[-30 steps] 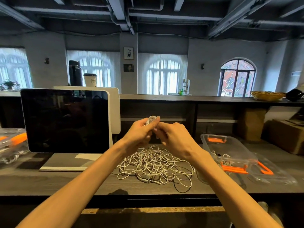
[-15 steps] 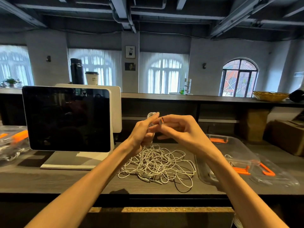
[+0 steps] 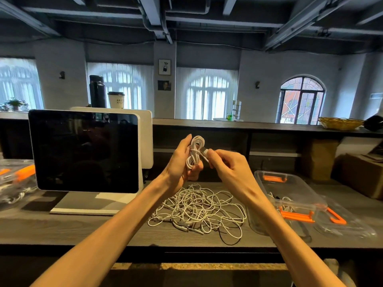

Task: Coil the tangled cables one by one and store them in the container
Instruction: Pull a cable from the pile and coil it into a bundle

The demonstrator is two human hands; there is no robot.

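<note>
- we are holding a small white coiled cable [image 3: 195, 152] up in the air, above the dark wooden table [image 3: 83, 228].
- our left hand [image 3: 182, 162] is wrapping around the coil, with the long fingers behind it and the thumb curling in at the bottom.
- our right hand [image 3: 228, 168] is pinching the loose end of that same cable between the thumb and the first finger, right beside the coil. the other fingers are curling in too.
- a big messy pile of white cables [image 3: 196, 210] is lying on the table just under our hands, all tangled up.
- a clear plastic box [image 3: 290, 189] with orange clips is sitting on the table to the right of the pile. our right arm is crossing in front of its near corner.
- some white cable is showing inside the box, but we cannot tell how much.
- the clear lid [image 3: 344, 222] with an orange handle is lying just to the right of the box.
- a dark screen [image 3: 83, 152] on a white stand is standing on the left side of the table.
- another clear box with orange parts [image 3: 16, 179] is peeking in at the far left.
- a black bottle [image 3: 97, 91] and a paper cup [image 3: 116, 100] are standing on the shelf behind the screen.
- a yellow woven basket [image 3: 339, 123] is sitting far off on the right end of that shelf.
</note>
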